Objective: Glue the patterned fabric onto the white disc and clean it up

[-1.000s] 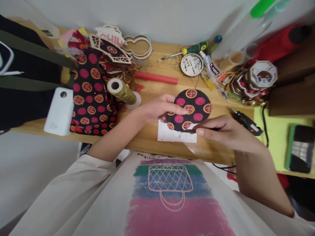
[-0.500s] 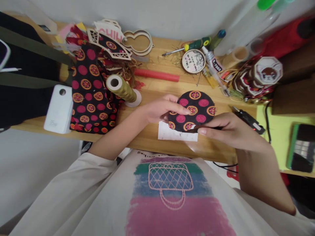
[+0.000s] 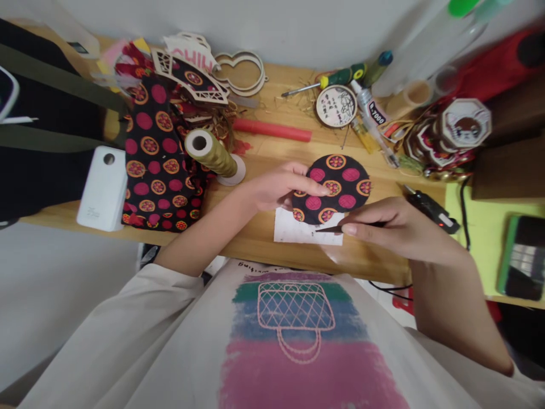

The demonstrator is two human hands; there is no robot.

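My left hand [image 3: 279,187] grips the left edge of a round fabric-covered disc [image 3: 347,187], black with magenta and orange flower circles. Its thumb lies across the top face; the fingers beneath are hidden. My right hand [image 3: 395,226] pinches slim, dark, pointed tweezers [image 3: 332,229], held just below the disc's near edge. Their tip points left over a small white paper [image 3: 293,230] on the table, which bears a few dark specks. Whether the tip touches the paper I cannot tell.
Patterned cloth [image 3: 153,170], a gold thread spool [image 3: 213,156] and a white power bank [image 3: 101,190] are at left. Behind the disc lie a red stick [image 3: 272,130], a screwdriver [image 3: 327,79] and a glue tube [image 3: 370,105]. A black corded tool [image 3: 432,210] lies right.
The tweezers have come away from the disc's near edge and now show over the white paper. The disc has tipped slightly upward and left in my left hand.
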